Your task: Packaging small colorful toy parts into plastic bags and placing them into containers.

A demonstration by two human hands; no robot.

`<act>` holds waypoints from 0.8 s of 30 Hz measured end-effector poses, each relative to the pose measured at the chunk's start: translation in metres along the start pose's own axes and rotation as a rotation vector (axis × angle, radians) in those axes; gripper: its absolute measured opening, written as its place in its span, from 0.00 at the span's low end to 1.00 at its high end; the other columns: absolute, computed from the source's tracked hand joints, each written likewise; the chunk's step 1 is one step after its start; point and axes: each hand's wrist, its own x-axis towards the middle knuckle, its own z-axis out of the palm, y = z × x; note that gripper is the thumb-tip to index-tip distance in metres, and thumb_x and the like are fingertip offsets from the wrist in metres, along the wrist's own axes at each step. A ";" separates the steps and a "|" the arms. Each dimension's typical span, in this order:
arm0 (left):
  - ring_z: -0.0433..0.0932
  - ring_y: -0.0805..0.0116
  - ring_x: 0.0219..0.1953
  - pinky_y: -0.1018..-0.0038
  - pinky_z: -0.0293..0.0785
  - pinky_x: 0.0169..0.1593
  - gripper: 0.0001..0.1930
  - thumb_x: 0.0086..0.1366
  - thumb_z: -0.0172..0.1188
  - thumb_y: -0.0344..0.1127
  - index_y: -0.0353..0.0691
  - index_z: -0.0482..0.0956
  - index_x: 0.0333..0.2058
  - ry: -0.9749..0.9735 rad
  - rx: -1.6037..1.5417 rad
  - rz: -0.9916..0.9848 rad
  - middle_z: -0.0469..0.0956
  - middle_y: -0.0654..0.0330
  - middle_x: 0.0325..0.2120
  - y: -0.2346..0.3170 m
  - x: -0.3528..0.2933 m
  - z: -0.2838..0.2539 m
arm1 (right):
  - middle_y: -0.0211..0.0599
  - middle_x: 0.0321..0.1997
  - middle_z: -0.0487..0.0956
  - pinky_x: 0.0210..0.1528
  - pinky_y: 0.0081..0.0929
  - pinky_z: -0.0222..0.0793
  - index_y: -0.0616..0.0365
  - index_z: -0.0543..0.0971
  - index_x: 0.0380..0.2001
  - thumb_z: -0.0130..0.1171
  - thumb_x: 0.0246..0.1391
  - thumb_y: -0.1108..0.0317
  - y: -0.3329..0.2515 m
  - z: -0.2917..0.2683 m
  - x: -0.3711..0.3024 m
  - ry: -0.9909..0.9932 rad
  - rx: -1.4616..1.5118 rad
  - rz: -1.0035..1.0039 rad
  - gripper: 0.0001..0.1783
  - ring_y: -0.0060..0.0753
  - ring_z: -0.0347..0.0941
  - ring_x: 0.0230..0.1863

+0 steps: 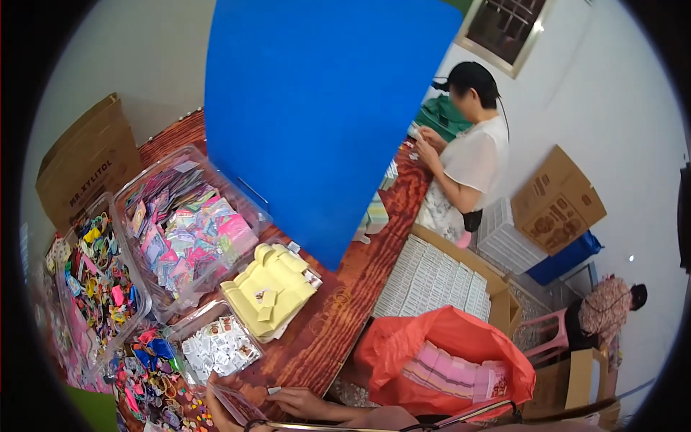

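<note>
At the lower edge my left hand (pixel 216 408) is closed on a flat pinkish packet (pixel 239 405), which leans toward my right hand. My right hand (pixel 301 403) lies just to the right of it, its fingers pinching a small white tag (pixel 273 390). Right beyond my hands stands a clear tub of small white printed tags (pixel 218 348). Colourful small trinkets (pixel 155 374) are heaped to the left of my left hand. Behind the tag tub, yellow moulded trays (pixel 270 291) lie stacked, with a few loose pieces on top.
Clear bins of pink packets (pixel 194 237) and bright trinkets (pixel 104 277) fill the left. A blue panel (pixel 309 122) rises across the table (pixel 317 338). On the right are an open red bag (pixel 425 324), a carton of white boxes (pixel 432 277), and two people working.
</note>
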 end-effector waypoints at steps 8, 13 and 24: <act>0.66 0.58 0.60 0.62 0.69 0.60 0.68 0.41 0.84 0.40 0.33 0.42 0.71 0.298 -1.062 -0.431 0.61 0.48 0.61 0.028 -0.001 0.026 | 0.46 0.43 0.81 0.45 0.36 0.78 0.59 0.79 0.50 0.59 0.59 0.74 0.007 0.011 -0.005 0.058 0.066 0.008 0.15 0.49 0.81 0.43; 0.63 0.55 0.64 0.62 0.67 0.64 0.67 0.41 0.84 0.40 0.32 0.42 0.71 0.346 -1.020 -0.262 0.58 0.46 0.64 0.033 0.001 0.035 | 0.46 0.43 0.79 0.41 0.37 0.77 0.56 0.76 0.51 0.57 0.58 0.74 0.016 0.020 -0.004 0.032 0.076 0.009 0.17 0.49 0.81 0.39; 0.61 0.56 0.66 0.62 0.66 0.65 0.67 0.43 0.83 0.40 0.29 0.42 0.71 0.282 -1.035 -0.535 0.57 0.46 0.65 0.094 0.005 0.004 | 0.46 0.45 0.81 0.47 0.38 0.76 0.56 0.79 0.50 0.57 0.57 0.75 0.005 0.008 0.002 -0.024 0.055 0.055 0.17 0.51 0.80 0.45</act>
